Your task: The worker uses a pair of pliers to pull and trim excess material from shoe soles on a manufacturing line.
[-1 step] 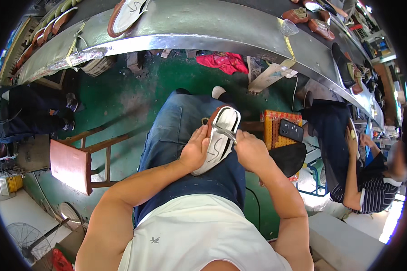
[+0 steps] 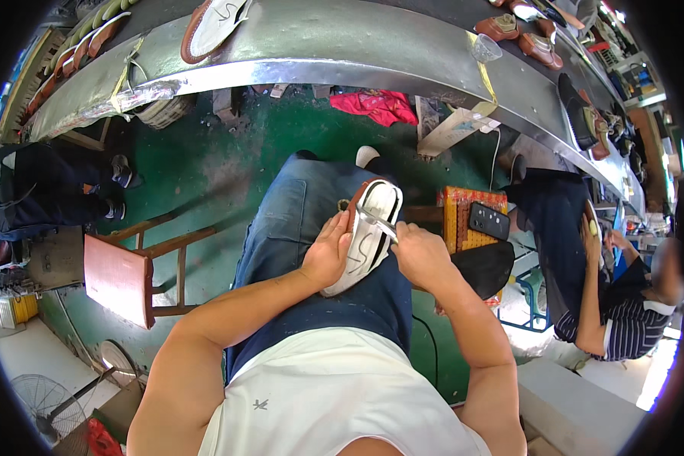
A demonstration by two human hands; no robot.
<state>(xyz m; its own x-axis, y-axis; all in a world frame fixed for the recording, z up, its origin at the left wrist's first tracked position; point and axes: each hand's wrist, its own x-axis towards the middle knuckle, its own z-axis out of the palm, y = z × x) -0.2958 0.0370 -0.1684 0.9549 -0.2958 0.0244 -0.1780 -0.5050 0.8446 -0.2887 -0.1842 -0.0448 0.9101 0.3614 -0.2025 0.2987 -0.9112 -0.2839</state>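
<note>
A brown shoe (image 2: pixel 365 249) lies across my lap, its white underside facing up. A wavy dark line marks the sole, and a black strip runs along its right edge. My left hand (image 2: pixel 328 252) grips the shoe's left side, fingers pressed together against it. In the fist of my right hand (image 2: pixel 420 254) is a slim silver metal tool (image 2: pixel 380 223), which slants up to the left. The tool's tip touches or hovers just over the sole near the toe; I cannot tell which. Its handle end is hidden in my fingers.
Ahead stands a metal-edged workbench (image 2: pixel 304 70) bearing another white-soled shoe (image 2: pixel 214 29). To my right, a stool (image 2: pixel 458 216) holds a black phone (image 2: pixel 489 220). A wooden stool (image 2: pixel 119 278) is at my left. A co-worker (image 2: pixel 623 319) sits on the right.
The silver tool has turned slightly in my right hand. My left hand and the shoe stay in place.
</note>
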